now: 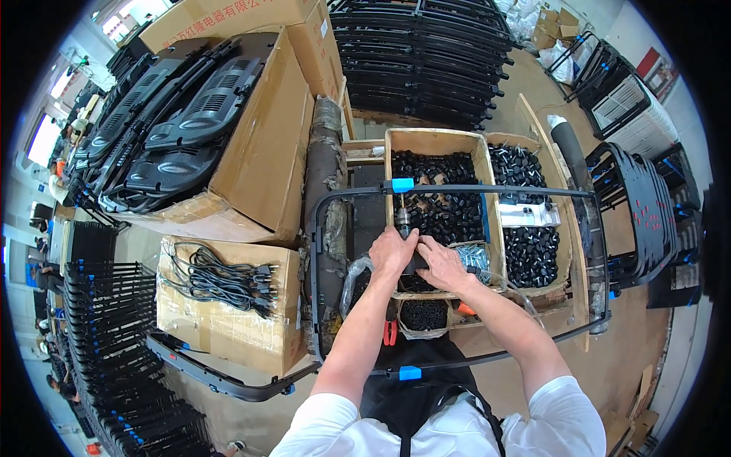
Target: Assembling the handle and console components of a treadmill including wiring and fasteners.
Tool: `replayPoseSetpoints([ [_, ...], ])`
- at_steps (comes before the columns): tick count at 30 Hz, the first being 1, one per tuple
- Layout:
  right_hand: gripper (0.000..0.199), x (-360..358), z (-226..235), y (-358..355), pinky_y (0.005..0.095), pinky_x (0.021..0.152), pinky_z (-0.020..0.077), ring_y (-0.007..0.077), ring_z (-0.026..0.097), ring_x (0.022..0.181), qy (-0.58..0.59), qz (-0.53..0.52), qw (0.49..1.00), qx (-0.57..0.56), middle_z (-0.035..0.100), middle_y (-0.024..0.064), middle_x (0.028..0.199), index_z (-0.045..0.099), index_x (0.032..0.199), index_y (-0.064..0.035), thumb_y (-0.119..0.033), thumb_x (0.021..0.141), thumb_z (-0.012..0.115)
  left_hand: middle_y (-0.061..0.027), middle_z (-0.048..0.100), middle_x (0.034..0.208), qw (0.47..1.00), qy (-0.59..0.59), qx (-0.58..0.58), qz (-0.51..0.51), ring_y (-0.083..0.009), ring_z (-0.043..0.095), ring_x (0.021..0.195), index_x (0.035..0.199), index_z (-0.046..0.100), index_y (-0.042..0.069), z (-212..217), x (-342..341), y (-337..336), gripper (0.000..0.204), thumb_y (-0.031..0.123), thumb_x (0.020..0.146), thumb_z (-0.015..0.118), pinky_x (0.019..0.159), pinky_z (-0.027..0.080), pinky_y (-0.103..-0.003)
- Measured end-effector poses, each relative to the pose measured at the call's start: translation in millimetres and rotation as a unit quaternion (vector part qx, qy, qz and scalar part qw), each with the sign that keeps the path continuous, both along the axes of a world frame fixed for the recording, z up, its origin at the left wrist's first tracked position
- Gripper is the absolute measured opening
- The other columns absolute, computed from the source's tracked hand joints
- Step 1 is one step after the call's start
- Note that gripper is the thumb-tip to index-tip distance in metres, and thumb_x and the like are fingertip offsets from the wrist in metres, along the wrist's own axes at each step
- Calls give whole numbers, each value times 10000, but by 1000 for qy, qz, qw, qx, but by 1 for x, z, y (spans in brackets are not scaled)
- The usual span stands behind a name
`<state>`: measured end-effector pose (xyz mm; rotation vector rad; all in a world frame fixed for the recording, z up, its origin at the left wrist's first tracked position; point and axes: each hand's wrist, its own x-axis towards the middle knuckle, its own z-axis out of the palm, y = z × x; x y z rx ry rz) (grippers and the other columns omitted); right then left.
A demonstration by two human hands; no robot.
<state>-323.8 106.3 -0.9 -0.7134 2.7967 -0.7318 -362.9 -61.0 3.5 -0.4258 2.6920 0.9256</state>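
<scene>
A black tubular frame [495, 188] with rounded corners lies across in front of me, over the parts boxes. Blue pieces sit on its far bar [402, 184] and near bar [410, 372]. A power screwdriver [404, 216] points away from me, its tip at the far bar beside the blue piece. My left hand [391, 251] is closed around the front of its body. Closed on the tool farther back is my right hand [444, 264]; the palms hide most of the handle. Silver screws [474, 256] lie just right of my right hand.
Wooden boxes hold black plastic caps [531, 255] and small black screws [423, 314]. Red-handled pliers [391, 333] lie close to me. At left stand a carton of black covers [183, 107] and a carton with coiled power cords [225, 278]. Stacked black frames [419, 61] fill the back.
</scene>
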Motion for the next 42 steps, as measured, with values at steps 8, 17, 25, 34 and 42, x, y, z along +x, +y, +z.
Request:
replayPoseSetpoints([
  [8,569,18,6,-1,493,964,558,407,636,1186,6,5,1000,17,540,174,1370,552,1290,-30,-159,805,819,-307,757,1045,1000,16,-12,-20,-456,737,1044,1054,733,-63,0,16,-3,713,632,910,668,918,577,-526],
  [17,737,174,96,3,474,931,562,392,627,1172,109,13,994,-25,552,188,1316,540,1405,-23,-129,745,849,-236,741,1013,921,66,360,135,-333,725,981,1145,642,-76,36,188,11,641,548,999,662,873,560,-449],
  [25,838,395,81,22,475,898,567,391,662,1069,-47,118,991,-38,608,208,1193,489,1455,9,-172,726,859,-169,687,948,926,122,324,148,-245,644,886,1182,625,-31,28,457,14,453,398,1039,656,826,539,-408],
  [34,834,458,-1,-10,512,914,572,437,686,1046,-105,76,992,-6,656,242,1120,420,1490,-2,-221,792,822,-54,651,866,931,23,286,225,-150,566,816,987,650,-3,-45,505,-6,427,418,1052,654,769,502,-341],
  [42,781,451,5,-22,516,952,556,442,674,1104,-97,25,995,-8,665,257,1169,443,1450,20,-225,811,819,-93,648,817,940,-3,273,204,-196,579,795,971,657,-18,-41,485,-17,537,517,1022,645,762,496,-393],
])
